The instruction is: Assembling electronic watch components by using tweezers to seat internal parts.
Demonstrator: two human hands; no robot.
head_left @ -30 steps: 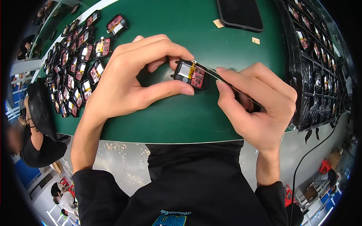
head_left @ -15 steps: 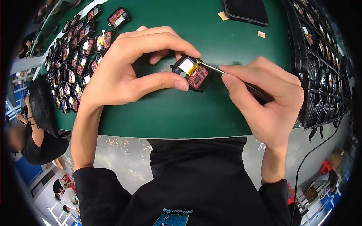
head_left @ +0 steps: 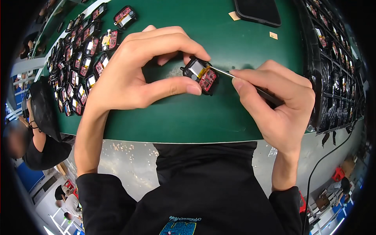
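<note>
Between the thumb and fingers of my left hand (head_left: 152, 66) is a small black device housing (head_left: 213, 87), held above the green table. Its open face shows a red circuit board (head_left: 206, 80), a silvery battery (head_left: 196, 68) and a strip of yellow tape between them. My right hand (head_left: 278, 100) grips slim metal tweezers (head_left: 224, 72) like a pen. Their tip meets the housing near its upper right edge, by the yellow tape. Whether the tip pinches any part there is too small to tell.
Many similar open housings (head_left: 84, 66) lie on the green table (head_left: 184, 125) at left. A black compartment tray (head_left: 327, 74) with more units stands at right. A dark phone-like slab (head_left: 258, 11) and small paper tags (head_left: 273, 35) lie at the far side. A co-worker (head_left: 43, 145) sits at left.
My left hand and the housing have shifted slightly to the right, and the housing is tilted a little differently. The tweezers stay at its upper right edge.
</note>
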